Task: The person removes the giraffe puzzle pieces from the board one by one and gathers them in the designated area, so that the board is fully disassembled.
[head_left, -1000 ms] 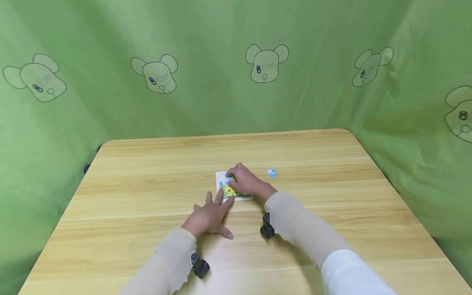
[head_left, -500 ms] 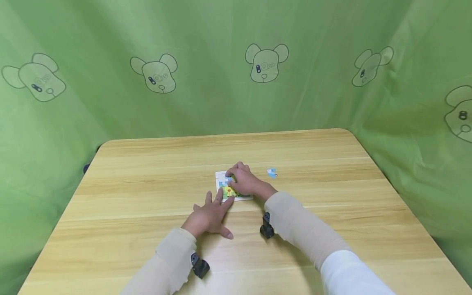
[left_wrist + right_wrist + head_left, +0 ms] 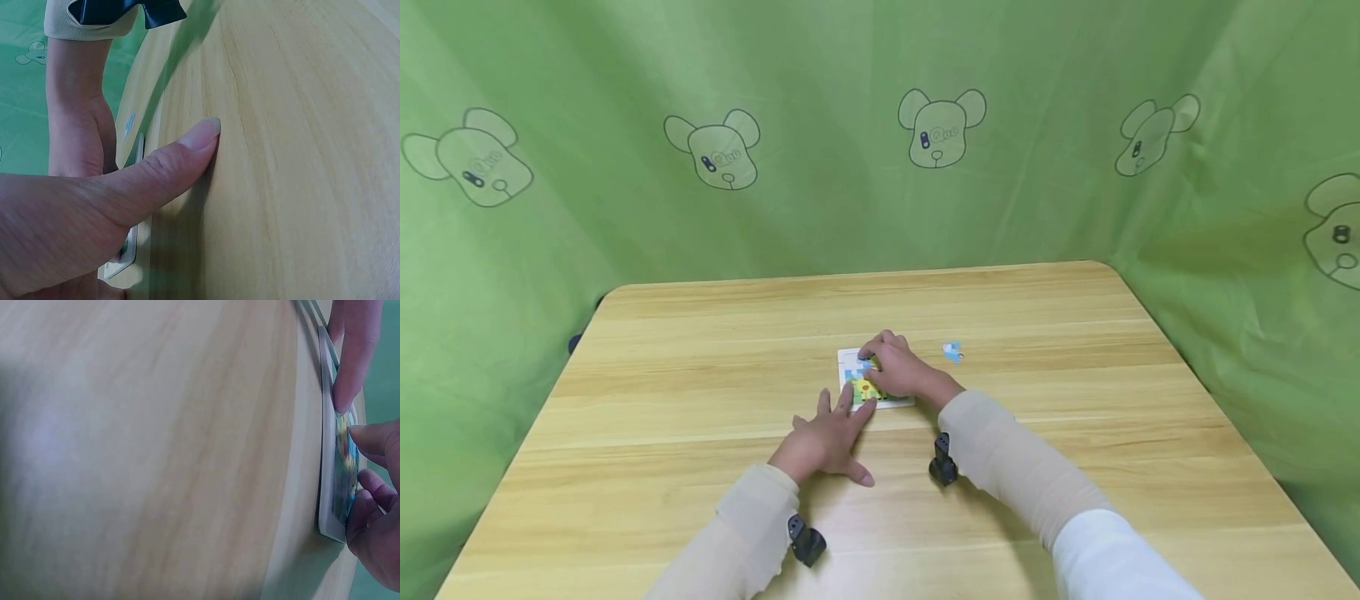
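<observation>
Right now the puzzle board lies flat near the middle of the desk, and both hands are on it. The right hand sits over the board's far right part with its fingers curled down onto the coloured pieces; the right wrist view shows fingertips pressing or pinching at the picture surface, though whether a single piece is between them I cannot tell. The left hand lies on the near left side, fingers straight and spread, their tips touching the board's near left corner, the thumb flat on the wood.

One loose blue piece lies on the desk to the right of the board, apart from it and just beyond the right hand's knuckles. It lies on the right hand's side, so that hand is plainly the nearer one; the left hand would have to cross the board to reach it. The board's long axis runs away from the person, toward the green cloth.
</observation>
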Tool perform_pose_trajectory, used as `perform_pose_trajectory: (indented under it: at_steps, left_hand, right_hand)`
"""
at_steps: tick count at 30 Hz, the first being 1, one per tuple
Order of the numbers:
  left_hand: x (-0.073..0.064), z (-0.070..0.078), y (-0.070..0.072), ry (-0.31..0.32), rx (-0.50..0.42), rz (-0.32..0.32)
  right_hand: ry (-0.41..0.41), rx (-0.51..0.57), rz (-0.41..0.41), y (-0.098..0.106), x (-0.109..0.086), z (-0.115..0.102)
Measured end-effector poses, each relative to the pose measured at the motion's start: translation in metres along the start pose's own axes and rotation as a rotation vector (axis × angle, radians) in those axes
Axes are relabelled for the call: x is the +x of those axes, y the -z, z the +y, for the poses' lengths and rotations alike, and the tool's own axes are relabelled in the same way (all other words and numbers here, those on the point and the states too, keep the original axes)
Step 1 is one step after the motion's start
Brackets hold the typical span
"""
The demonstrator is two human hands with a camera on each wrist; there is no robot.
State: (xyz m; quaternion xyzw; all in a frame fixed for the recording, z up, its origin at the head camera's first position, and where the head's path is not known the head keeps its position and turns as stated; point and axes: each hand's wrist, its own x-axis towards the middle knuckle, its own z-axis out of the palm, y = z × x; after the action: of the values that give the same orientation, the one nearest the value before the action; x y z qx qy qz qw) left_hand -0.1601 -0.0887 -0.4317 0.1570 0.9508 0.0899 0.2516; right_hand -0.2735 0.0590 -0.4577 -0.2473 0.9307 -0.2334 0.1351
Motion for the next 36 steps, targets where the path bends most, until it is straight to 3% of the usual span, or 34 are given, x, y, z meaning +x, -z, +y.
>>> perform_pose_trajectory:
  at_steps: [16, 36]
  left_hand:
    - [0.0, -0.0003, -0.0008, -0.006, -0.001, 0.005]
    - [0.0007, -0.0006, -0.0012, -0.002, 0.004, 0.007]
  right_hand:
    - [-0.031, -0.003, -0.012, 0.0016, -0.0011, -0.003]
    - [-0.031, 0.058, 0.054, 0.0008, -0.0028, 0.0025]
